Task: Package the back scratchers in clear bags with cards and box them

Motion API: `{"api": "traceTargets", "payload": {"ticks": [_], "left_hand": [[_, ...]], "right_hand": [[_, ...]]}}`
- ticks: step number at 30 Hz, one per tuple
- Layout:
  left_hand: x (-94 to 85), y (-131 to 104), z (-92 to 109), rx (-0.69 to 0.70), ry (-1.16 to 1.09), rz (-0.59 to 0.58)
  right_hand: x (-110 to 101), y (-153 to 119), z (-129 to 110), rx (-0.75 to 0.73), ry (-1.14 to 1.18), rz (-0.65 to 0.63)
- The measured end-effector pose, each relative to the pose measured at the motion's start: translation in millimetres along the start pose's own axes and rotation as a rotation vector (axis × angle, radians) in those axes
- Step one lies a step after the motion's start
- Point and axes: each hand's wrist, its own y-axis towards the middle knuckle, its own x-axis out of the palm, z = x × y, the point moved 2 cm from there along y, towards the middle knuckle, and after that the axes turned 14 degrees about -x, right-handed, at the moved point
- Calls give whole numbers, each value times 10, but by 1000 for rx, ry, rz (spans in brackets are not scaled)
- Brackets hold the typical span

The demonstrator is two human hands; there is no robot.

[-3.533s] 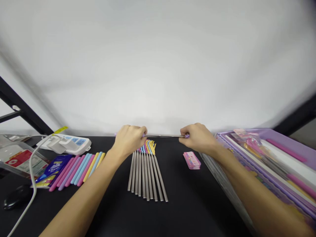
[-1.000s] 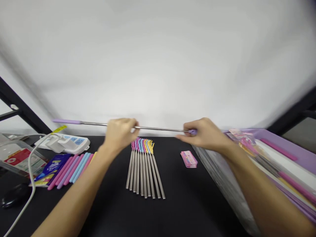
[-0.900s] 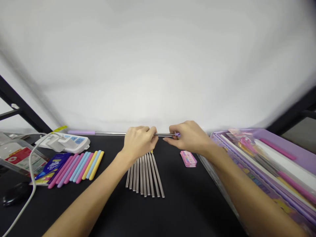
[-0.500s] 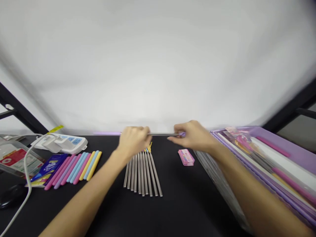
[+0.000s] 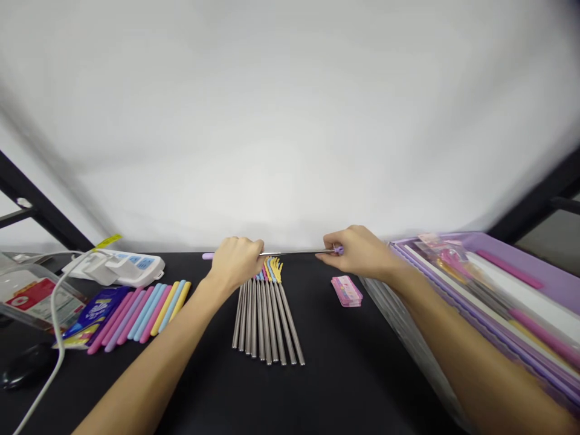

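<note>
The left hand (image 5: 236, 261) has fingers folded around a telescopic metal rod (image 5: 296, 251), and the right hand (image 5: 357, 249) pinches its purple tip (image 5: 339, 249), near the fanned silver rods (image 5: 266, 320).

No wording can be read with certainty on this black desktop. Pale lettering crosses a dark blue packet (image 5: 97, 314), its characters too blurred to spell out. A red-and-white label (image 5: 38, 300) on a clear plastic container (image 5: 17, 277) bears a round white emblem above illegible small print. Marks on the blue panels of a white power strip (image 5: 144, 275), a yellow cable tag (image 5: 109, 241) and pink cards (image 5: 347, 291) are equally indistinct.
</note>
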Motion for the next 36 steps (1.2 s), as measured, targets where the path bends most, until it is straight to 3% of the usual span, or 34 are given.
{"api": "traceTargets", "payload": {"ticks": [4, 11, 16, 20, 23, 25, 27, 29, 31, 34, 36], "left_hand": [[-15, -40, 140, -35, -16, -27], [-90, -125, 481, 73, -112, -23], [-177, -89, 639, 141, -177, 3], [-195, -17, 436, 140, -174, 122], [-95, 60, -13, 25, -106, 146], [-47, 99, -365, -144, -73, 196], [-48, 110, -587, -238, -49, 245], [-102, 92, -596, -224, -58, 322], [-165, 60, -440, -143, -85, 378], [-204, 20, -208, -63, -104, 405], [-183, 18, -197, -60, -111, 406]], "right_hand": [[24, 47, -71, 31, -52, 23], [191, 134, -334, -3, 5, -20], [183, 217, -478, -92, 15, 18], [103, 190, -386, -103, 57, 49], [-56, 42, -140, -62, 48, 46], [-183, -89, 64, 11, 28, 68], [-259, -182, 209, 70, 36, 70], [-264, -195, 233, 64, 41, 65], [-220, -141, 161, 29, 54, 68], [-161, -61, 47, -6, 73, 75], [-168, -71, 61, -4, 90, 73]]}}
